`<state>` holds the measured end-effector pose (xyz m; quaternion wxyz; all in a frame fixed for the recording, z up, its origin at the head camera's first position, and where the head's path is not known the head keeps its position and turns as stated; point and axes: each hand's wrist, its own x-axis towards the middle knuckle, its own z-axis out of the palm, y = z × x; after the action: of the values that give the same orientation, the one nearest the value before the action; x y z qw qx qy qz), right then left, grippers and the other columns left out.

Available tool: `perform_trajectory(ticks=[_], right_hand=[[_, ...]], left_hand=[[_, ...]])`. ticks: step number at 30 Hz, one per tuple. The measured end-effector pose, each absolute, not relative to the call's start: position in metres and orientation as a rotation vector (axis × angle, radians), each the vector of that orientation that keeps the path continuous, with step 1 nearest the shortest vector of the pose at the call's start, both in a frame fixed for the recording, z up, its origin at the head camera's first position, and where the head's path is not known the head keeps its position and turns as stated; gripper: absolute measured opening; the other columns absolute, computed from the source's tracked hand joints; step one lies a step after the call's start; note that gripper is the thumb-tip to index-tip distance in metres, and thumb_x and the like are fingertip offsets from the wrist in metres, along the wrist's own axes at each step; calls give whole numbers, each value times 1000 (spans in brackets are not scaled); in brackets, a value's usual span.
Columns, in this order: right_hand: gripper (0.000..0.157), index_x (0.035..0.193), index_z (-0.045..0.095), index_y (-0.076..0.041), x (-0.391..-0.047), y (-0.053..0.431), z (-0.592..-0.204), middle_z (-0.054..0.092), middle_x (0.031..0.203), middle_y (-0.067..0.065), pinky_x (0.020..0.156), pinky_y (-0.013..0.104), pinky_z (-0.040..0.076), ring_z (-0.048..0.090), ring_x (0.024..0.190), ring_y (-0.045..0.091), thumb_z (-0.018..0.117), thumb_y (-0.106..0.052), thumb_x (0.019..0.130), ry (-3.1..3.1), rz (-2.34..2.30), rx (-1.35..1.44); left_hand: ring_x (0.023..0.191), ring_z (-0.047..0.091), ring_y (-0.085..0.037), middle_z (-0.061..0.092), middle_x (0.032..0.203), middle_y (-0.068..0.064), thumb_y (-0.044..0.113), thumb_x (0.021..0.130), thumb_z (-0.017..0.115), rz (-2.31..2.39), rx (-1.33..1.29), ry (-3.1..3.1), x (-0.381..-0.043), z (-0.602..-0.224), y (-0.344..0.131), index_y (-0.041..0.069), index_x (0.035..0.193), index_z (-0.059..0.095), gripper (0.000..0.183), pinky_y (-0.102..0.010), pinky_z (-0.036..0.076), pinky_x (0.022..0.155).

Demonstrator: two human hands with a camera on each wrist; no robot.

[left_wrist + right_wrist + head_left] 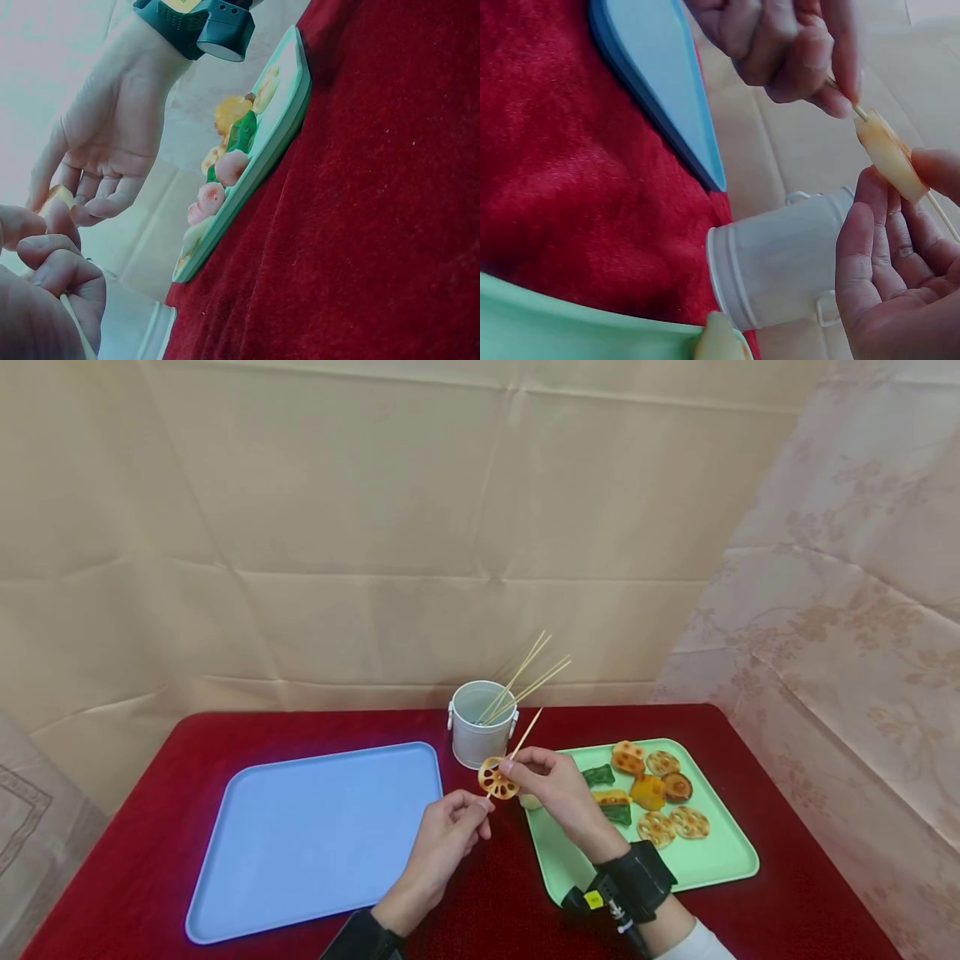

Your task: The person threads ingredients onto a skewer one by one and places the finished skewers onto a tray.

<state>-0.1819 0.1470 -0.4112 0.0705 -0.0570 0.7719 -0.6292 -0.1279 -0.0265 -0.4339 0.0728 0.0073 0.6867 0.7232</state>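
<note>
Right hand [558, 795] pinches round, browned, holed lotus slice [495, 779]; left hand [446, 835] grips piercing skewer [528, 732].

In the head view, the left hand [446, 835] is covering the lower end of a stick [527, 733], and the right hand [566, 797] is hiding part of the green tray [723, 864]. The right wrist view is cropping the blue tray [315, 843] and the stick's tip; the left wrist view, the bucket [480, 747].

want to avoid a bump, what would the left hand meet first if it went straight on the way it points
Most likely the lotus root slice on the skewer, just ahead of the left hand. The right hand pinches that slice; the white bucket looks farther off, though depth is unclear.
</note>
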Motion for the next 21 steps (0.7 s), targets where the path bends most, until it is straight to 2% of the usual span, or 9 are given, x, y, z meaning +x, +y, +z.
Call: perform_trajectory(ticks=[9,11,15,18,21], right_hand=[[28,95,70,-2,-179,142,-419,69,82,5,77,52,51,63,77,22,70,-29,87,2360,-1857,-181],[25,94,69,0,-174,140,-410,68,81,5,75,48,52,62,76,21,69,-25,88,2373,-1846,-202],[21,94,68,1,-165,136,-392,68,81,6,77,49,52,62,76,21,66,-20,91,2385,-1804,-205],[23,94,69,-1,-169,137,-398,68,82,6,79,52,51,62,76,20,67,-23,90,2388,-1797,-194],[28,96,70,-4,-176,138,-413,69,83,6,76,49,51,61,75,18,69,-30,88,2400,-1785,-197]], left_hand=[[50,39,-5,57,63,0,14,90,59,2186,20,2028,-128,-435,-27,-11,95,61,25,-17,29,46],[49,38,-5,58,64,-1,12,90,59,2181,41,2037,-129,-436,-29,-12,96,61,25,-16,28,44],[48,39,-5,60,64,-3,15,92,60,2147,60,2082,-130,-437,-32,-12,98,62,27,-17,28,43],[49,40,-6,59,65,-2,19,92,61,2136,30,2088,-130,-437,-32,-11,97,61,30,-17,30,44],[51,39,-6,57,65,-2,19,92,61,2145,1,2082,-128,-437,-32,-11,95,60,30,-18,30,45]])
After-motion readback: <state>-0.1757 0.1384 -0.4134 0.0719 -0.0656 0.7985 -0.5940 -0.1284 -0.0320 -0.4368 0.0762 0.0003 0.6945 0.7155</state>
